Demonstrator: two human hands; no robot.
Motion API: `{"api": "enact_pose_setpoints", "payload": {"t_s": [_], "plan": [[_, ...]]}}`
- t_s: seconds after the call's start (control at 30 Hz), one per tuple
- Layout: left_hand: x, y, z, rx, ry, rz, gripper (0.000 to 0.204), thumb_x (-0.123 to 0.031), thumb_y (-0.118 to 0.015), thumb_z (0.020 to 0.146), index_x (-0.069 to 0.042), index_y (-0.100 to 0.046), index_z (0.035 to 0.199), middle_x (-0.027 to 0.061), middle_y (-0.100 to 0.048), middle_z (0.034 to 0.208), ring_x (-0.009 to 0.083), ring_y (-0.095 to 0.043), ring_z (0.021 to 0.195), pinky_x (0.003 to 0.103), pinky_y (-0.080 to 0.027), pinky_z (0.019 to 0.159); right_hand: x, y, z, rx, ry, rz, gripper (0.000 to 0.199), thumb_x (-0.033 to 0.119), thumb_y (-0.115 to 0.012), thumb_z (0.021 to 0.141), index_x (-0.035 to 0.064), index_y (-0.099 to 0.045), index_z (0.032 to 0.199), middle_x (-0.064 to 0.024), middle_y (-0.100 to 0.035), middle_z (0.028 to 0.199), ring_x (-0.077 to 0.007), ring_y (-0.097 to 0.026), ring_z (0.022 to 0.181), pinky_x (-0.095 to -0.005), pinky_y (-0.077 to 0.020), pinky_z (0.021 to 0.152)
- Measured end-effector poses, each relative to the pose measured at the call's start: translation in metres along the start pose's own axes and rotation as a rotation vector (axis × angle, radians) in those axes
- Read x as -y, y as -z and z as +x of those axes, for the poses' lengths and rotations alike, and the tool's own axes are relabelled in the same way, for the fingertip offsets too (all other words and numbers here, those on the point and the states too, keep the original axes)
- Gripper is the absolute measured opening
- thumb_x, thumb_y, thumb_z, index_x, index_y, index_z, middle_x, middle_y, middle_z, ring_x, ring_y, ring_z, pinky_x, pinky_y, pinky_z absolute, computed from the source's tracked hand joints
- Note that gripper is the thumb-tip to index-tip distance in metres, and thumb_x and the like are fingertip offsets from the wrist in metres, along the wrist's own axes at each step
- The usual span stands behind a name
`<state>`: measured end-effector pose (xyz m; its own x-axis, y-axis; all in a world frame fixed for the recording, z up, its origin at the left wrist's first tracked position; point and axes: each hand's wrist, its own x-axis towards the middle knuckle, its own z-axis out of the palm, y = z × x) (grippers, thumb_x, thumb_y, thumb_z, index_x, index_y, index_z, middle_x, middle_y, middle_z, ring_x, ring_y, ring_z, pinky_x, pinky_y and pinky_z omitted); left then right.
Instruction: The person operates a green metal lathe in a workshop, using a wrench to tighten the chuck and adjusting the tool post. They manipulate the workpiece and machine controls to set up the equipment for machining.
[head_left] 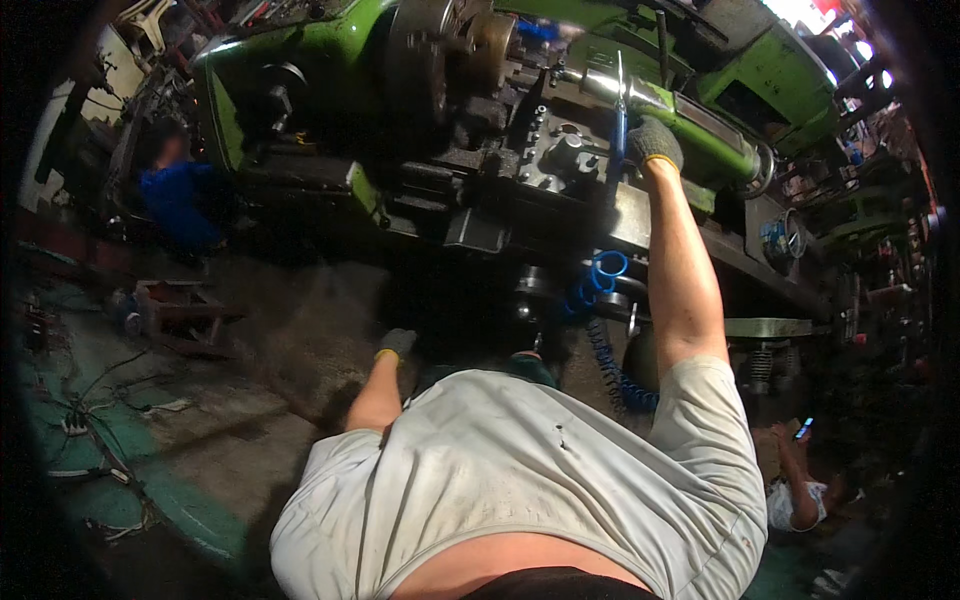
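My right hand (656, 146), in a dark grey knit glove with a yellow cuff, reaches over the green lathe (290, 60). It is closed round a blue air blow gun (621, 130) whose thin metal nozzle points away from me. A coiled blue air hose (607, 272) hangs below, in front of the machine. Just left of the gun sits the lathe's tool post (566, 152) on its carriage, and further left is the large round chuck (418, 60). My left hand (400, 342), gloved the same way, hangs low at my side, its fingers too dark to make out.
A person in blue (182, 195) is at the far left; another person (800, 490) at the lower right holds a lit phone (803, 429). A rusty metal frame (188, 315) stands on the left floor, with cables (110, 465) lying nearer. Handwheels and levers (533, 285) jut out toward me.
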<state>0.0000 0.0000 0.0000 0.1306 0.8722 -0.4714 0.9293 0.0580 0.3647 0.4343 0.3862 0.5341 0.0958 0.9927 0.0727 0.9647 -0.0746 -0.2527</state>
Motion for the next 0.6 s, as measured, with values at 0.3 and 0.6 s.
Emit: {"api": "enact_pose_setpoints", "payload": {"t_s": [0.3,0.6], "plan": [[-0.006,0.044,-0.025,0.389,0.091,0.081,0.045,-0.042,-0.047,0.1,-0.008,-0.073,0.117,0.023,-0.069,0.125,0.045,-0.062,0.12,0.057,-0.049,0.1,-0.002,-0.015,0.001,-0.028,-0.196,0.084,0.043,0.04,-0.065,0.084,0.0056,-0.078,0.106,-0.025,-0.071,0.116,-0.0438,-0.069,0.109,-0.0511,-0.0545,0.092],[0.019,0.024,-0.048,0.395,0.268,-0.004,0.043,-0.04,-0.049,0.099,-0.009,-0.073,0.115,0.0226,-0.069,0.125,0.0449,-0.063,0.119,0.056,-0.049,0.101,0.005,-0.004,-0.002,-0.03,-0.194,0.001,0.042,0.039,-0.065,0.084,0.0057,-0.078,0.105,-0.025,-0.072,0.115,-0.0421,-0.071,0.108,-0.0499,-0.0552,0.092]]}}
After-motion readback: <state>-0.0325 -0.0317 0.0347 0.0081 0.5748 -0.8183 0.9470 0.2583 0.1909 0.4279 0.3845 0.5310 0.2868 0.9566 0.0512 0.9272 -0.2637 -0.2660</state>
